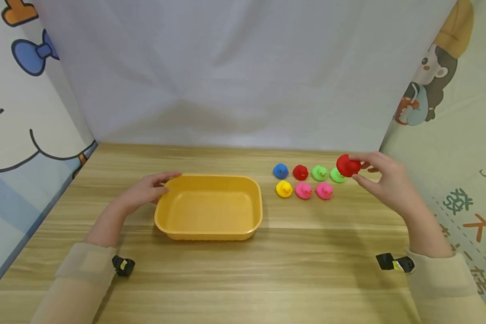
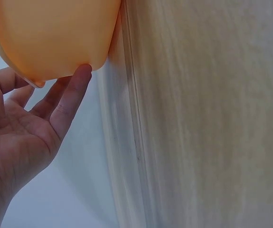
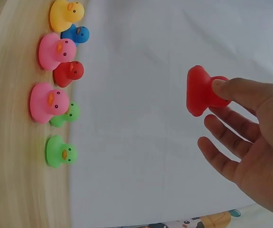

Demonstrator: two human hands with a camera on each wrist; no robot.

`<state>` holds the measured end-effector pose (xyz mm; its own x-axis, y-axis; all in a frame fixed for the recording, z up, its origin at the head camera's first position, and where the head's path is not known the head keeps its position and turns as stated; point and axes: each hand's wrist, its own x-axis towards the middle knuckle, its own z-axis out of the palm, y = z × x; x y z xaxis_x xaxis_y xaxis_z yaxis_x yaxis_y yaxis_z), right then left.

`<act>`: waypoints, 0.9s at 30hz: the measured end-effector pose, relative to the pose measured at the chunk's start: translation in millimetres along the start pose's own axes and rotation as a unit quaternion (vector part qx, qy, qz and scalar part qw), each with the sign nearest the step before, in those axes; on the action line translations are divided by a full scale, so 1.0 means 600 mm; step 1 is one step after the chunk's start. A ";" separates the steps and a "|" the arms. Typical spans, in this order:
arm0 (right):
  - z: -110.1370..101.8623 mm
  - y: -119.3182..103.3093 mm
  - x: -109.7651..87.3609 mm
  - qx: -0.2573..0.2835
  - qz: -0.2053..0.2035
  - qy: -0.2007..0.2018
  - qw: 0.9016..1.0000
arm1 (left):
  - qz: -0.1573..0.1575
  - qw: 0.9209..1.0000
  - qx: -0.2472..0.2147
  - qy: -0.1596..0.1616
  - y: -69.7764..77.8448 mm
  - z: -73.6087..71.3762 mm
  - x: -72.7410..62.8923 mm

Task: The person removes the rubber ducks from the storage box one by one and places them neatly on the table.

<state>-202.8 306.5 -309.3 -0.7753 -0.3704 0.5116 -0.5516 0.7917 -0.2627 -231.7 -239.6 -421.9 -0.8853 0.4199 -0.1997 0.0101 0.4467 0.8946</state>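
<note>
At the far left corner of a yellow plastic tub (image 1: 208, 236), my left hand (image 1: 147, 191) grips the rim. The left wrist view shows fingertips against the outside wall of the tub (image 2: 60, 38), with part of the hand hidden behind the rim. My right hand (image 1: 389, 180) holds a red rubber duck (image 1: 347, 166) above the table, at the right end of a group of ducks. In the right wrist view, thumb and fingers pinch this red duck (image 3: 199, 92) by its head, base toward the table; the other fingers are spread.
Two rows of small ducks stand right of the tub: blue (image 1: 281, 171), red (image 1: 300, 172), green (image 1: 319, 173) and another green behind; yellow (image 1: 284, 189) and two pink (image 1: 303, 190) in front. A white cloth (image 1: 235, 81) hangs behind the wooden table (image 1: 227, 279). Printed cloths flank it.
</note>
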 end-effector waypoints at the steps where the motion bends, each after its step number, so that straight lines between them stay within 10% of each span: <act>1: 0.001 0.003 -0.002 0.000 0.005 0.003 1.000 | -0.001 1.000 0.002 0.000 0.000 0.000 0.000; 27: 0.056 0.106 -0.047 0.005 0.097 -0.036 0.995 | 0.005 1.000 0.011 0.003 -0.002 0.001 0.002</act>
<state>-226.3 350.7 -368.1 -0.8872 -0.2449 0.3910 -0.3923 0.8465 -0.3600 -232.6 -239.0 -423.6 -0.8880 0.4199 -0.1873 0.0302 0.4598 0.8875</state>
